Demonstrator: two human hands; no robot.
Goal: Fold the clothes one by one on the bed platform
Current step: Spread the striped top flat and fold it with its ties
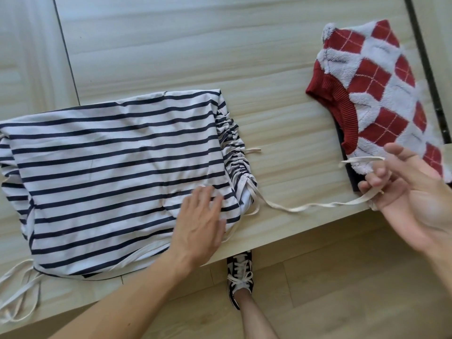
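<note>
The left hand (199, 222) is lying flat, open, on the striped garment (117, 167); the right hand (411, 192), partly cut off, is loosely pinching its drawstring (318, 205) beside the argyle sweater (381, 94).

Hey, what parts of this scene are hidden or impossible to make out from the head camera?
Head view only:
- Striped garment: its left side is cut off by the frame edge; the left hand covers part of it.
- Argyle sweater: its near corner is hidden behind the right hand.
- Dark item under the sweater: only an edge shows.
- Drawstring: its path through the fingers is unclear.
</note>
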